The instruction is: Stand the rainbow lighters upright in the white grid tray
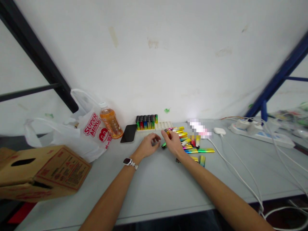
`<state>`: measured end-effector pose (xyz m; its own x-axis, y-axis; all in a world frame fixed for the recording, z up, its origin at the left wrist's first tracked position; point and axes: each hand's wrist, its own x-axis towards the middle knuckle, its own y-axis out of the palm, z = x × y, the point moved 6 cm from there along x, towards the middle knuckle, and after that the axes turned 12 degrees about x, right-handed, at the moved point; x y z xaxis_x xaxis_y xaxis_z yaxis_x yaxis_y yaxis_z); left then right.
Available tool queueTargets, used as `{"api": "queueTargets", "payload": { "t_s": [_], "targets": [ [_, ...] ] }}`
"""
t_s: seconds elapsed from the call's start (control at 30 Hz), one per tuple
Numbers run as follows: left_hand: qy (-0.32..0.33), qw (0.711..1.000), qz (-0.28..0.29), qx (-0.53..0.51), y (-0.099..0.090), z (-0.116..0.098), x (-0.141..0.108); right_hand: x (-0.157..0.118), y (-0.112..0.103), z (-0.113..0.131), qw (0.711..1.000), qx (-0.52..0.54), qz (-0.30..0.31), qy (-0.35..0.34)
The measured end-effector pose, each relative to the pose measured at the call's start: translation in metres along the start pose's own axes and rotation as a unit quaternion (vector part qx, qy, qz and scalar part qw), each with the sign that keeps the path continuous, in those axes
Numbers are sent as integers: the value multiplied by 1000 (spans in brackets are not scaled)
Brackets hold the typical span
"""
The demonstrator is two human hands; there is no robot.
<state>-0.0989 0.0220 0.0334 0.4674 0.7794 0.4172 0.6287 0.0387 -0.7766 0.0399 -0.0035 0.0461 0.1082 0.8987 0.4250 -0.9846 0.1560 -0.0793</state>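
Observation:
My left hand (149,146), a watch on its wrist, hovers over the desk in front of the tray. Its fingers are loosely curved and apart, and nothing shows between them. My right hand (172,141) is closed at the left edge of a pile of shiny coloured lighters (188,147). A lighter (169,130) shows partly between its thumb and fingers; the rest is hidden. Below that hand a green lighter (164,145) pokes out. Behind both hands, a white tray with holes (164,125) carries upright black-topped lighters (145,122) packed on its left side.
A phone (128,133) lies left of the tray, near an orange drink bottle (111,121), a white plastic bag (89,134) and a cardboard box (45,171). To the right are a white earbud case (219,131), a power strip (262,134) and white cables (231,166).

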Motion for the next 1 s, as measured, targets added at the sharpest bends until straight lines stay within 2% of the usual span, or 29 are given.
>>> {"api": "queueTargets", "payload": {
  "t_s": [0.07,0.17,0.23,0.3,0.47,0.57,0.7,0.77,0.9,1.0],
  "targets": [
    [6,1000,29,7,7,0,-1,0,3,-7,997,68,12,25],
    [16,999,31,3,10,-3,-1,0,9,-16,986,143,45,74],
    [11,1000,16,-1,8,-3,0,1,12,-16,983,138,83,91],
    [0,1000,-8,1,5,0,0,4,9,-14,987,95,95,82],
    [-19,999,-34,-16,3,5,0,10,-8,-4,999,-25,20,-6],
    [-27,999,-32,-26,4,7,-1,10,-10,-10,1000,-9,0,8],
    [-18,999,-28,-12,6,8,-1,12,-7,-16,998,58,8,30],
    [-10,1000,-24,-7,7,8,-1,13,-8,-16,998,57,5,32],
    [-2,1000,-17,-12,7,6,0,12,-10,-5,999,-12,-15,-31],
    [3,1000,-11,-14,6,3,0,8,-6,-4,999,21,-13,-38]
  ]
}}
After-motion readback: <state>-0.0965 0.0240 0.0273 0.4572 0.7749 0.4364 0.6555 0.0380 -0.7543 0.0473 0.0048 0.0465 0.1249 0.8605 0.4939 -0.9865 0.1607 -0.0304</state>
